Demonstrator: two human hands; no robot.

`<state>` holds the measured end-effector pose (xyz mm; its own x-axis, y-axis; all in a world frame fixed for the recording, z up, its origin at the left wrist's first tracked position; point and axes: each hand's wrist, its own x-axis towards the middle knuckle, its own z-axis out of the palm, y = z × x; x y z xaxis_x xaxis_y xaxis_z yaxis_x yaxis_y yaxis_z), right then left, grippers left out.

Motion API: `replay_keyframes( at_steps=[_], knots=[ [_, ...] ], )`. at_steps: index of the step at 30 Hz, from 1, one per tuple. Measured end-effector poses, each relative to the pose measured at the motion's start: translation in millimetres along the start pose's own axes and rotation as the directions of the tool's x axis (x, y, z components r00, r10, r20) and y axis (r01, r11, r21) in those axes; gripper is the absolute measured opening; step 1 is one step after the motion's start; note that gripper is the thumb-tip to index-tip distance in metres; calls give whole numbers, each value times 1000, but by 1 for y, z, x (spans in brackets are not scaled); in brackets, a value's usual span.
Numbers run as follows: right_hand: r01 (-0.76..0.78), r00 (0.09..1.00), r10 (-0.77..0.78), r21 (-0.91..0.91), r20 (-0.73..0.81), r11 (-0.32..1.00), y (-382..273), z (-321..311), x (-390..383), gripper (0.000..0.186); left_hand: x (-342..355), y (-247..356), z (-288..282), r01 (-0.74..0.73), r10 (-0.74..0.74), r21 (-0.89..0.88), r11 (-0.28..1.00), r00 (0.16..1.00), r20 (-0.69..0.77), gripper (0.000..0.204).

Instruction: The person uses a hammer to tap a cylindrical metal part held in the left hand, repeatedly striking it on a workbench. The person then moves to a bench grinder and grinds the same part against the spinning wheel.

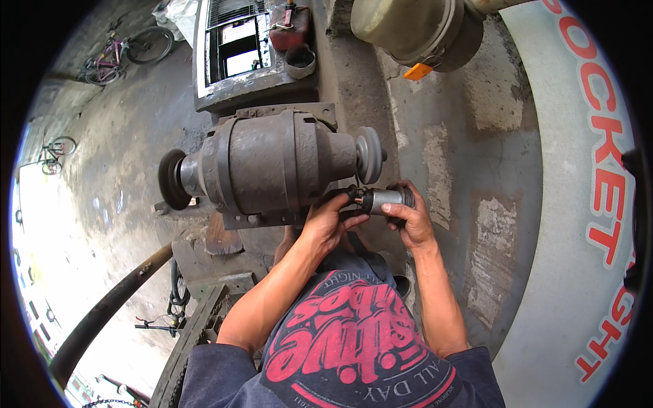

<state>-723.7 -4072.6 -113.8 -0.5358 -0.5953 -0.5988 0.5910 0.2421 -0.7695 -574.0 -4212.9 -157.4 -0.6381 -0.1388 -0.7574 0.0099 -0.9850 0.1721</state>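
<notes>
In front of my chest I hold a short silver cylinder with a black end cap and a ribbed, spring-like other end; it looks like a starter solenoid (386,202). My right hand (412,221) wraps round its ribbed end, thumb lying along the metal. At the black, copper-tipped end, my left hand (328,219) is closed with its fingertips against the cap. Just beyond both hands stands a large grimy bench grinder (265,162). Its grey right wheel (369,155) is right above the solenoid, and a dark wheel (175,179) sits on its left end.
Behind the grinder are a white-framed box (235,47), a red container (290,28) and a dark pot (300,61). A tan canister (415,30) hangs at the upper right. A lettered white panel (578,204) lines the right. A dark pole (112,306) slants at the left; bicycles (109,61) stand farther off.
</notes>
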Motion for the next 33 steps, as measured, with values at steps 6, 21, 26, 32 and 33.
replay_keyframes(
  at_steps=[6, 21, 26, 32, 33],
  knots=[
    [11, 1000, -11, 3, 17, 1000, 1, 0, 3, 50, 2, -2, -2, -22, 22, 23, 999, 1000, 3, 25],
    [-10, 1000, 10, 47, 8, 999, 3, 1, 4, 52, 3, 1, 3, -55, 56, 36, 998, 998, -12, 24],
    [-2, 1000, 1, 58, 10, 998, 3, 3, 4, 50, 4, 1, 2, -40, 40, 39, 998, 999, -2, 24],
    [-9, 1000, 8, 53, 12, 999, 2, 2, 4, 49, 5, 1, 3, -35, 35, 35, 999, 999, -9, 24],
    [-10, 1000, 9, 51, 10, 999, 2, 2, 4, 49, 5, 2, 4, -35, 36, 24, 999, 999, -2, 25]
  ],
)
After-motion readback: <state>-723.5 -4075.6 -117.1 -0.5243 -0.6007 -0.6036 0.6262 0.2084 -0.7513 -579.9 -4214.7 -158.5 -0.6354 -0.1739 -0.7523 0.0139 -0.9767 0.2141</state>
